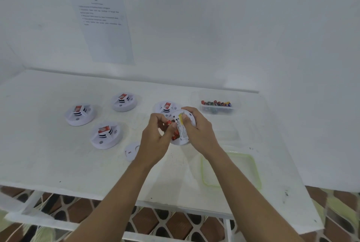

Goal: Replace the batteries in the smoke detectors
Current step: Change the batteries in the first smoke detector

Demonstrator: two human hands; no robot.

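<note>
Obs.: the open smoke detector (176, 115) is held above the middle of the table (48, 160), back side turned up toward the person, probably so that the battery bay faces their eyes.

Right hand (196, 128): fingers curled round the far rim and thumb side of the detector, holding it steady and tilted.

Left hand (155, 136): fingertips pinch a red battery (168, 122) right at the bay. A second red cell lies just below it in the bay. I cannot tell whether the pinched one is going in or coming out.

Round cover plate (131, 151): lies flat just left of the left wrist, likely taken off this unit and kept close for refitting.

Surroundings:
- Four other detectors (106, 134) sit face up to the left and behind, each with a red-labelled block on top. One is just behind the hands.
- Clear box of batteries (217, 104) at the far right, near the right hand.
- Green-rimmed lid (231, 169) under the right forearm.
- Printed sheet (103, 25) on the wall, text too blurred to read.

Obstruction: the hands hide most of the bay. Nothing lies between the hands and the box.
</note>
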